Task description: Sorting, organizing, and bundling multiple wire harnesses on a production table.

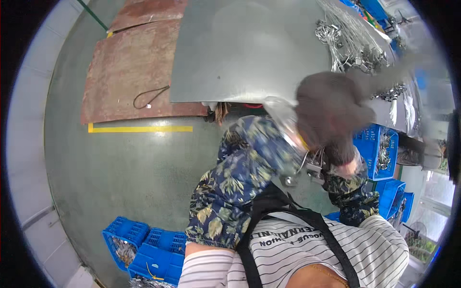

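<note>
Both my hands are in dark gloves and smeared by motion, overlapping near the table's front edge. My left hand (312,117) reaches in from a dark floral oversleeve. My right hand (340,150) is lower and closer to my body, with a red cuff edge at the wrist. Silvery metal pieces with thin wire (314,168) hang just below the gloves; whether a hand grips them is hidden. Beside my left forearm is a blurred, whitish, see-through sheet (280,111). How the fingers of either hand are bent does not show.
A grey-topped table (254,48) lies ahead, with bundled wires and metal parts (357,53) at its right. A reddish-brown board (129,72) bears a dark loop. Blue crates (370,149) of parts stand right; more blue crates (156,259) stand lower left.
</note>
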Motion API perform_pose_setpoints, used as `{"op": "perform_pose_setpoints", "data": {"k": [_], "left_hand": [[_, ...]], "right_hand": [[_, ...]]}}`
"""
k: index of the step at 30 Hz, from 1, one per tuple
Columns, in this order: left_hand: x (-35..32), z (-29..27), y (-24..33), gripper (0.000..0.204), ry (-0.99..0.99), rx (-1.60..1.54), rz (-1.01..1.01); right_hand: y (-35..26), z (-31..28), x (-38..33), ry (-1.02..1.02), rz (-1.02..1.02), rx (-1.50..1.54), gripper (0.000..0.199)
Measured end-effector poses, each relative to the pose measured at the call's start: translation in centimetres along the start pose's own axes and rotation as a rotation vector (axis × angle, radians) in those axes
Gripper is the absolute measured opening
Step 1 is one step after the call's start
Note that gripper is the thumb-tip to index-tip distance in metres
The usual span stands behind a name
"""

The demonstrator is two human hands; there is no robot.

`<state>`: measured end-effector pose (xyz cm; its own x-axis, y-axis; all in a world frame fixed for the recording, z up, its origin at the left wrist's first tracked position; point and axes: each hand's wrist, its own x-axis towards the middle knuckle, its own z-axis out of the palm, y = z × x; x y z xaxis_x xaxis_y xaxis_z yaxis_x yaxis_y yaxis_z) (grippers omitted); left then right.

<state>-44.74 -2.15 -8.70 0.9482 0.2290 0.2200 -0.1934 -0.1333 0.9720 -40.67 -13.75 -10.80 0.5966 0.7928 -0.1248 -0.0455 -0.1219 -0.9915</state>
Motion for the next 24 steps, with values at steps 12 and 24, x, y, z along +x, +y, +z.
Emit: {"op": "perform_pose_setpoints", "data": {"k": [12,24], "left_hand": [[-11.9,2.9,-19.2,0.027,0.38,-0.606,-0.839],[-1.0,1.0,6.8,0.036,-0.448,0.052,0.143]], "right_hand": [[25.3,4.4,-7.7,-0.043,0.669,-0.576,0.043],[1.0,-0.6,-4.1,-0.123,-0.007,-0.27,0.045]]}}
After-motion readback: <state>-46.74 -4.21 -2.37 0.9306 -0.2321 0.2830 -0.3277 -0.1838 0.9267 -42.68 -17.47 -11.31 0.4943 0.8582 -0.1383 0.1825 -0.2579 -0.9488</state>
